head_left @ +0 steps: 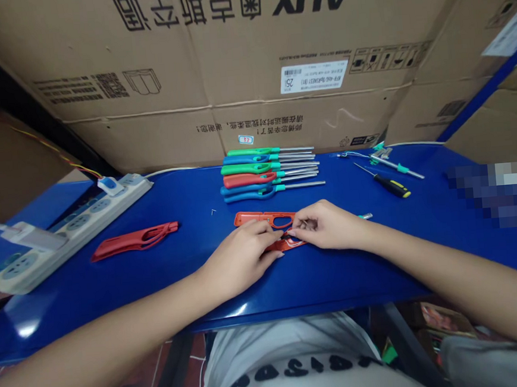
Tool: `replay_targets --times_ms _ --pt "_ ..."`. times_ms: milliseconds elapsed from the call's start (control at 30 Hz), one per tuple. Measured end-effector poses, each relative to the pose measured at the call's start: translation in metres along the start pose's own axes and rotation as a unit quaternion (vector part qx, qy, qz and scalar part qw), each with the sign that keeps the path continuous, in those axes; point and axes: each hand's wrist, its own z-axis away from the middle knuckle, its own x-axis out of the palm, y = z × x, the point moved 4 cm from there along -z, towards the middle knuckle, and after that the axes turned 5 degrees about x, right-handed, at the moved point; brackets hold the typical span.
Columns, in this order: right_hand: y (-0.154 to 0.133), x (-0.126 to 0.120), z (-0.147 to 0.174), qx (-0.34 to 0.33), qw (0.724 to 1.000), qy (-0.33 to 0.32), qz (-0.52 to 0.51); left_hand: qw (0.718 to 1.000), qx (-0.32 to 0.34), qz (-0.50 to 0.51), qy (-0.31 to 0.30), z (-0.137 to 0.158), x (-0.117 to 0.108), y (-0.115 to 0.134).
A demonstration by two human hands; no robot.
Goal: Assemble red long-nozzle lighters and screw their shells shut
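Note:
Two orange-red shell halves of a long-nosed lighter lie in front of me. The farther half (252,218) rests on the table with its trigger opening showing; the nearer lighter half (297,243) is partly covered by my fingers, and a thin white line shows inside it. My left hand (245,251) is closed on the nearer half with thumb and fingers. My right hand (326,227) pinches at the inside of that half, close to the left fingertips; what it grips is too small to tell. A metal tip (366,216) sticks out beyond the right wrist.
Several assembled lighters (248,180) lie stacked behind the hands. A red lighter shell (134,240) and a white power strip (77,222) are on the left. A screwdriver (392,185) and loose lighter parts (395,165) lie right. A cardboard wall (169,138) stands behind.

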Motion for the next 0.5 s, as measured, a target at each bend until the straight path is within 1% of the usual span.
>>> replay_targets --times_ms 100,200,367,500 --pt "0.0011 0.0008 -0.0006 0.015 1.000 -0.009 -0.016 1.000 -0.003 0.000 0.004 0.0004 0.0007 -0.0001" --pt "0.0013 0.0019 -0.0009 0.030 0.999 -0.005 -0.029 1.000 -0.010 0.002 0.009 0.0007 0.0013 -0.0008" --pt "0.0008 0.0016 -0.0008 0.016 1.000 -0.010 -0.020 1.000 -0.004 -0.014 -0.003 0.0008 0.0016 -0.0004" --pt "0.0007 -0.0034 -0.0001 0.004 0.999 -0.024 -0.048 0.998 0.006 -0.053 -0.022 0.0008 0.0000 0.0058"
